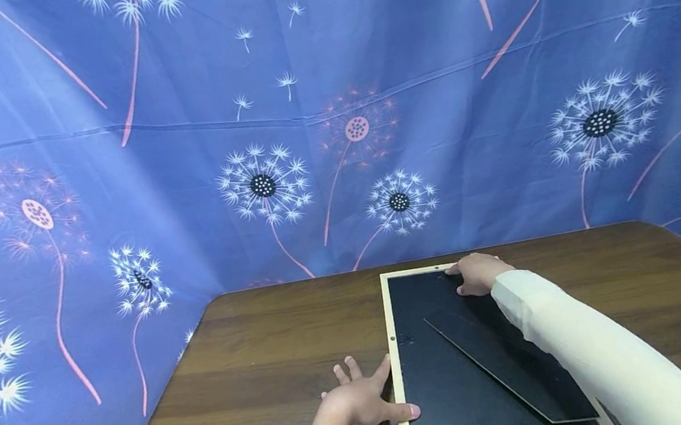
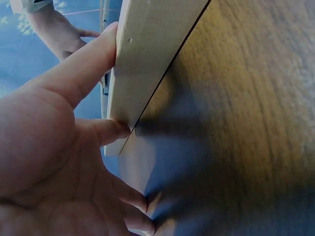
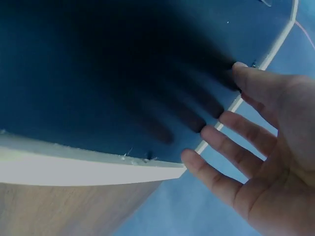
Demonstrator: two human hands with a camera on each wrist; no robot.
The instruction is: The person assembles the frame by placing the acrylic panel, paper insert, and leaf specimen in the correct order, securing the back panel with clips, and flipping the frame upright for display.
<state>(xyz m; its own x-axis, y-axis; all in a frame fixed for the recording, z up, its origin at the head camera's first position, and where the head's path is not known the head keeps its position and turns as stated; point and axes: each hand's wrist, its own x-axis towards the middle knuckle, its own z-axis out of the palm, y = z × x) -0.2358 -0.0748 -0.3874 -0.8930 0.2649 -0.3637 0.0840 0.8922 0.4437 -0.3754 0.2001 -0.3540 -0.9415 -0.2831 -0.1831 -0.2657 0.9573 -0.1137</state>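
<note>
A picture frame [image 1: 397, 377] with a pale wood border lies face down on the table. Its black backing [image 1: 426, 373] faces up, with a black easel stand [image 1: 516, 369] slanting across it. At the frame's left side is my left hand [image 1: 359, 402], fingers spread, the thumb over the border. The left wrist view shows its index fingertip [image 2: 120, 129] against the pale side wall and two other fingertips down by the tabletop. My right hand [image 1: 478, 273] reaches over to the far edge. In the right wrist view its straight fingers [image 3: 236, 150] lie along that edge, casting shadows on the backing.
The brown wooden table [image 1: 280, 342] extends to both sides of the frame. Behind and to the left hangs a blue cloth [image 1: 300, 103] printed with dandelions. Small dark fittings [image 1: 393, 338] sit on the frame's border.
</note>
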